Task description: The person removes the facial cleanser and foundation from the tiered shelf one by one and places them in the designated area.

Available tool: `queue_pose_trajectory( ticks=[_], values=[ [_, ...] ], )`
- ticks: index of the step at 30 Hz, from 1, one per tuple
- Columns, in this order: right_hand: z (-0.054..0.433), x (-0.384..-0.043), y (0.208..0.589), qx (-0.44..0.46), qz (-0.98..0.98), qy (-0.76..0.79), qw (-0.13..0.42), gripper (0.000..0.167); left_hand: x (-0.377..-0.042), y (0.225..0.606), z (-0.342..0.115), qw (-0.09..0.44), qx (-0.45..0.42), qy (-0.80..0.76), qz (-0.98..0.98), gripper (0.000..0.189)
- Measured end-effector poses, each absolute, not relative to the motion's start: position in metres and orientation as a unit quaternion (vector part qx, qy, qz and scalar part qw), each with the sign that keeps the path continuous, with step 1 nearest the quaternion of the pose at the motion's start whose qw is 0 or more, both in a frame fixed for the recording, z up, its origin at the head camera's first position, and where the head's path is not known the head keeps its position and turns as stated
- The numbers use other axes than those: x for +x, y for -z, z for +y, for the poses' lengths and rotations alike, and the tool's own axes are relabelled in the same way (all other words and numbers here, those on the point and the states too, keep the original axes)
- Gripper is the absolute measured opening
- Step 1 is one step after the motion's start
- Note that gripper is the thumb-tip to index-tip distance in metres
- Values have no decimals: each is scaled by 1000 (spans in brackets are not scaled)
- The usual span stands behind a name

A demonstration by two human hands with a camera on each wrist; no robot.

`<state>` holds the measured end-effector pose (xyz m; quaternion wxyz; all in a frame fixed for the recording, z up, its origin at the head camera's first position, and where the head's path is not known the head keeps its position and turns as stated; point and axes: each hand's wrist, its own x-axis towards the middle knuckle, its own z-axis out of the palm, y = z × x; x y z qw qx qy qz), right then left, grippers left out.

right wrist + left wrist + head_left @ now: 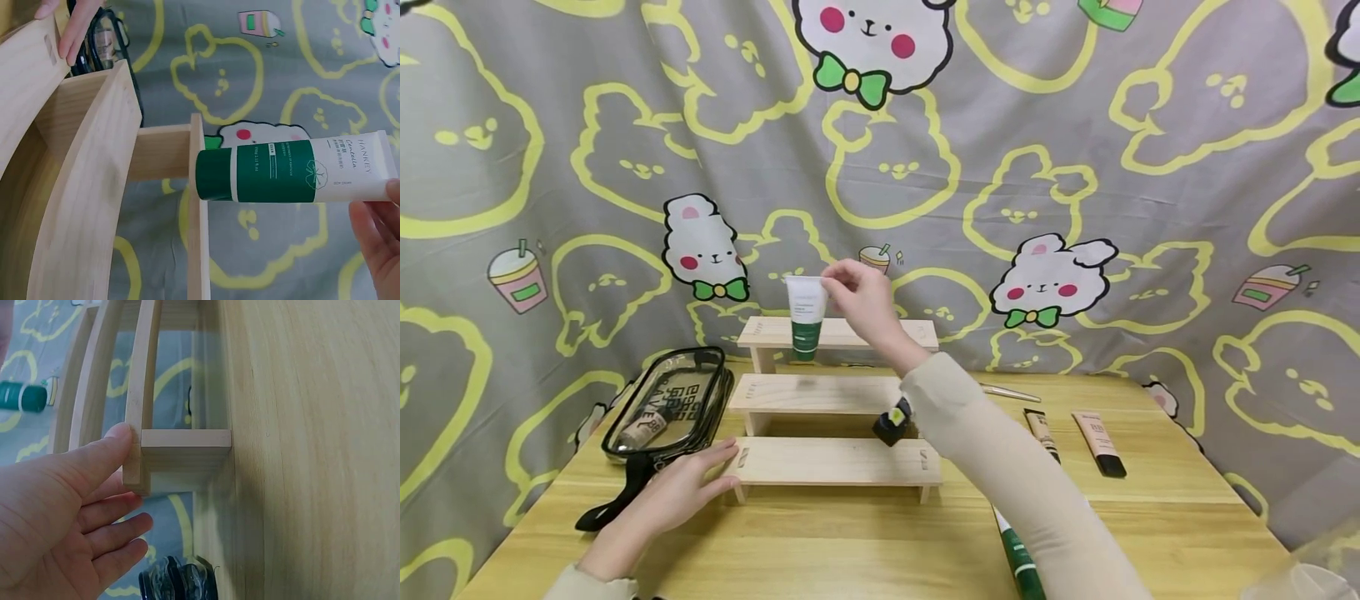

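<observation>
My right hand pinches the crimped white end of a white and green squeeze tube. The tube hangs cap down at the top step of a three-tier wooden shelf. In the right wrist view its green cap is beside the top board's edge; whether they touch I cannot tell. My left hand touches the left end of the lowest step, thumb at the board's corner and the other fingers fairly straight. The index fingertip is partly hidden in the left wrist view.
Left of the shelf lies a clear, black-trimmed pouch with a small tube inside. To the right are a pink tube, a beige tube and a slim silver stick. Another green tube lies partly under my right forearm.
</observation>
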<state>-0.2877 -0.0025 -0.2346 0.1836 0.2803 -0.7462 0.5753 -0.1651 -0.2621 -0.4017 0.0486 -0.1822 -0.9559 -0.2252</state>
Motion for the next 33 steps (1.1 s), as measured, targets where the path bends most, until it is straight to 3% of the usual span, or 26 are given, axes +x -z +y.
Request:
queue_pose_trajectory(
  ticks=[14,33],
  values=[
    [116,-277,265,189,-743,-621,162,12,-166,405,-264,51,-181,223,-957,51],
    [273,-233,325,81,-839,-509,177,22,-166,403,-263,47,-183,228,-955,51]
  ],
)
